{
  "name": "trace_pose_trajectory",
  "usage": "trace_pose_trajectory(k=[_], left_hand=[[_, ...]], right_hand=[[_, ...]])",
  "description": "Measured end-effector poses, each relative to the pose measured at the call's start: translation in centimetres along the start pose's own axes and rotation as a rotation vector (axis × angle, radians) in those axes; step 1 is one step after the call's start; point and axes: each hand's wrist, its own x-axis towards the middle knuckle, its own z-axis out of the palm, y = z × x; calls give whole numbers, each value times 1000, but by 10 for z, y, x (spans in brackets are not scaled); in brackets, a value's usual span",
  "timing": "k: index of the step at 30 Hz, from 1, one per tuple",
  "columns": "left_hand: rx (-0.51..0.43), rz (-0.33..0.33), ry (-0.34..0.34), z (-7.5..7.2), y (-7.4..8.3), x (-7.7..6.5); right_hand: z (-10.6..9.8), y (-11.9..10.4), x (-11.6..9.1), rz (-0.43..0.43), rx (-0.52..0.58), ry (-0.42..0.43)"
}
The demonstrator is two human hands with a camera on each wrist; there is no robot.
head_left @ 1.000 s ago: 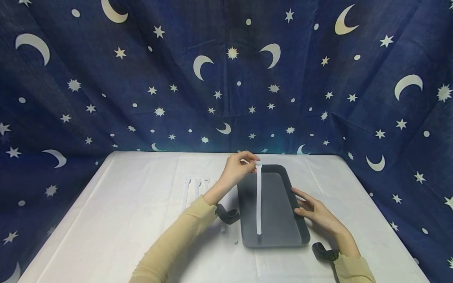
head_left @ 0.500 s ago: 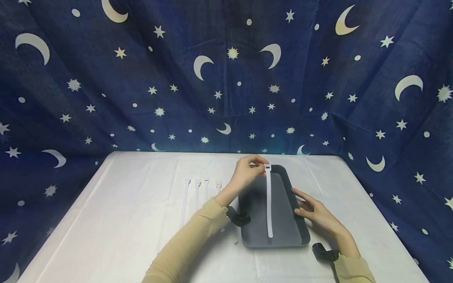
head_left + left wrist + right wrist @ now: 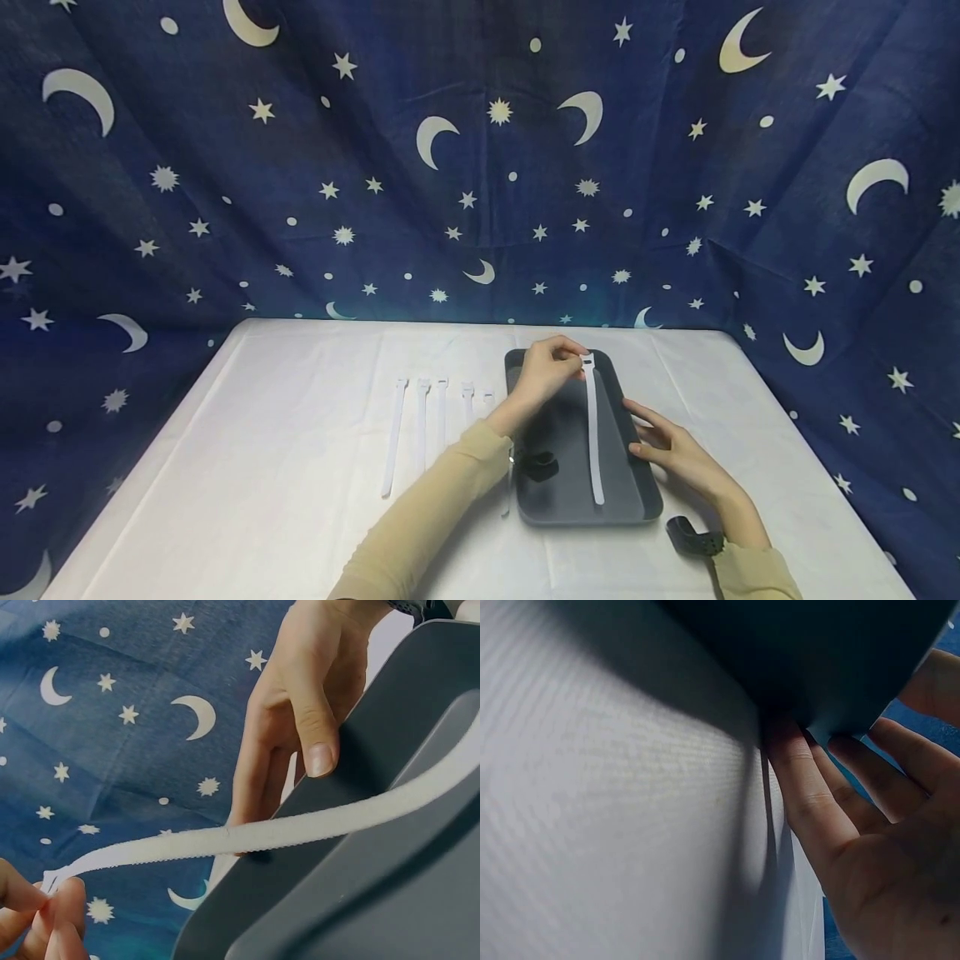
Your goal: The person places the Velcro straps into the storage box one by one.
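In the head view my left hand (image 3: 551, 367) reaches over the far part of a dark grey tray (image 3: 555, 502). Thumb and fingers pinch the slotted head of a white hook-and-loop cable tie (image 3: 593, 433). The tie's long tail extends toward me over the tray. In the left wrist view the strap (image 3: 300, 829) bows between the pinching fingers (image 3: 69, 907) and the tray. My right hand (image 3: 686, 458) is at the tray's right side, with extended fingers touching the outer wall and the thumb at the rim. The right wrist view shows those fingers (image 3: 802, 772) against the wall.
Several more white cable ties (image 3: 393, 437) lie in a row on the white cloth-covered table (image 3: 285, 467), left of the tray; my left sleeve (image 3: 442, 500) covers parts of some. Behind the table hangs a dark blue curtain (image 3: 517, 208) with moons and stars.
My left hand has carried the cable tie rightward over the tray, from its left half to near its right wall. More ties on the table now show. The right hand stays on the tray.
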Motion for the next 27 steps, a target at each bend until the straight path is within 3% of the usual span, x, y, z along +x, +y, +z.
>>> trace_pose_trajectory(k=[8,17,27], left_hand=[[5,-72,39,19,-17,10],[6,-154,69,27,-34,15],[-22,-179,69,39,-43,20]], right_hand=[[0,0,0,4,10,3],[2,1,-1,-2,26,-1],[2,1,-1,-12,34,-2]])
